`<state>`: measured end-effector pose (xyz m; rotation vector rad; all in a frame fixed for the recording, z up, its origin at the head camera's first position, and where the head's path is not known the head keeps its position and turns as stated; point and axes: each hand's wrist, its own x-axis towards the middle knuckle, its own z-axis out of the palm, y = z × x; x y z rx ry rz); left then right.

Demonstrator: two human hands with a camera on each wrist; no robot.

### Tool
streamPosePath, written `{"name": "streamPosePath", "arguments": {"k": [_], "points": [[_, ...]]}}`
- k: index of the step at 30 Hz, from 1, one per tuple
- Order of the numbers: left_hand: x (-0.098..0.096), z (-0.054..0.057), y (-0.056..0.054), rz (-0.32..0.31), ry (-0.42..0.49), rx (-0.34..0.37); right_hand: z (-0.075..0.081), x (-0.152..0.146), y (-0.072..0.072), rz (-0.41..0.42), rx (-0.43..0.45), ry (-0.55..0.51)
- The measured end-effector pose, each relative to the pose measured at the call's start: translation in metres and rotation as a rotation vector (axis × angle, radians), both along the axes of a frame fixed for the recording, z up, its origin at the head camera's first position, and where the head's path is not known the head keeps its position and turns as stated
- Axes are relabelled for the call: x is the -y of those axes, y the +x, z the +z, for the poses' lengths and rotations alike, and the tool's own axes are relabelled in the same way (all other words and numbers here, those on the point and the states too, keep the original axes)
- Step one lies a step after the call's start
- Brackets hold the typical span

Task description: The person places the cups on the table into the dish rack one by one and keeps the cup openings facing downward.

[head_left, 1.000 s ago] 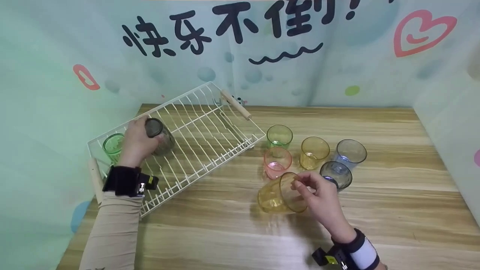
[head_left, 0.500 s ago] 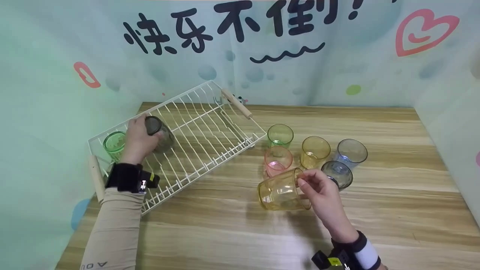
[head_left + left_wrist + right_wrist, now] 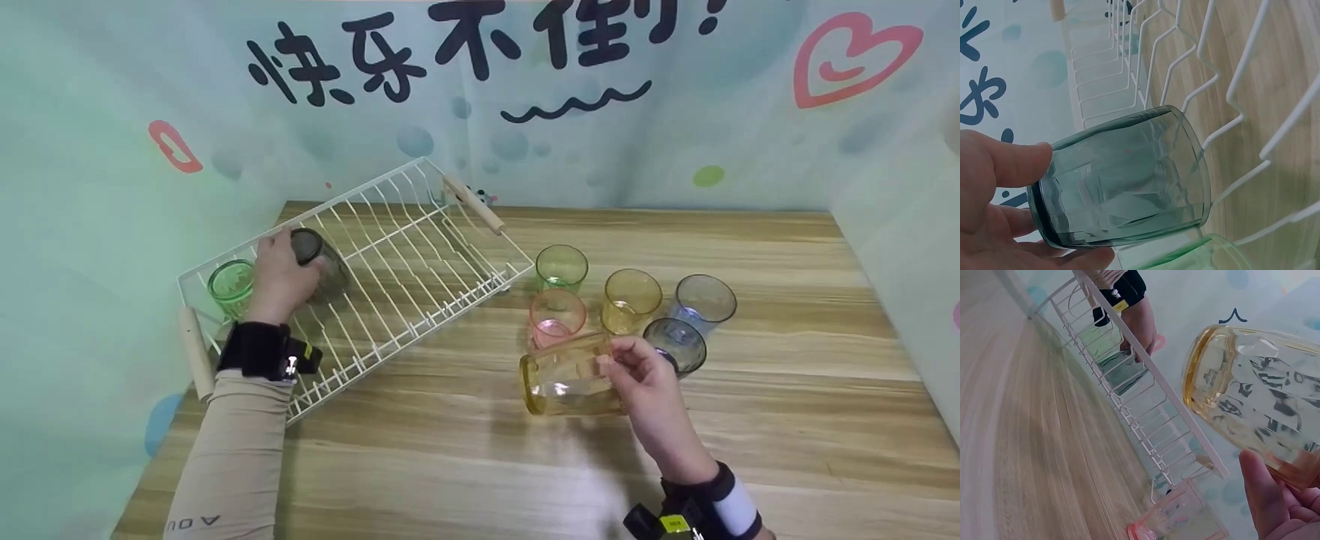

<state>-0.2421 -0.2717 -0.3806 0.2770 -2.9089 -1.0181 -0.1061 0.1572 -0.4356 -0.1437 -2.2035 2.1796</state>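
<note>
In the head view my left hand (image 3: pixel 283 279) grips a dark grey glass (image 3: pixel 324 262) by its base end, inside the white wire dish rack (image 3: pixel 390 247). The left wrist view shows this grey glass (image 3: pixel 1123 174) bottom-up, its rim at the rack wires. A green glass (image 3: pixel 232 283) stands in the rack beside that hand. My right hand (image 3: pixel 651 397) pinches an amber glass (image 3: pixel 566 379) near its rim, holding it tipped on its side above the table, base pointing left. In the right wrist view the amber glass (image 3: pixel 1264 388) has thumb and fingers at its rim end.
Beyond the amber glass stand a pink glass (image 3: pixel 556 319), a light green glass (image 3: pixel 561 268), a yellow glass (image 3: pixel 631 301), a blue glass (image 3: pixel 703 304) and a grey-black glass (image 3: pixel 675 346). The rack's wooden handles (image 3: pixel 474 204) mark its two ends. A printed cloth (image 3: pixel 480 150) hangs behind the table.
My right hand has turned the amber glass from an upward-tilted mouth to lying sideways, its mouth swinging right. The left hand stays on the grey glass, nearly still.
</note>
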Motion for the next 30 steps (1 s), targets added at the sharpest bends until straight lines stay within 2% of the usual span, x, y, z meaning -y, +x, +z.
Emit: {"name": "streamPosePath", "arguments": {"k": [5, 8, 11, 15, 19, 24, 27, 30], "points": [[0.0, 0.001, 0.003, -0.001, -0.022, -0.017, 0.0, 0.001, 0.002, -0.006, 0.036, -0.058], [-0.005, 0.005, 0.006, -0.004, -0.034, -0.037, 0.0, 0.002, 0.003, 0.003, 0.034, -0.087], [-0.017, 0.014, 0.012, -0.016, -0.042, -0.063, -0.001, 0.002, 0.004, 0.02, 0.005, -0.117], [-0.044, 0.028, 0.024, -0.064, -0.039, -0.101, -0.001, 0.003, 0.006, 0.035, -0.067, -0.172], [-0.079, 0.039, 0.038, -0.151, -0.005, -0.172, 0.001, 0.002, 0.007, 0.011, -0.111, -0.215], [-0.122, 0.043, 0.063, -0.309, 0.034, -0.316, 0.006, 0.001, 0.007, -0.01, -0.126, -0.305], [-0.142, 0.037, 0.079, -0.413, 0.054, -0.428, 0.007, 0.002, 0.007, -0.007, -0.143, -0.335], [-0.16, 0.025, 0.093, -0.516, 0.067, -0.493, 0.007, 0.003, 0.007, -0.006, -0.143, -0.359]]}}
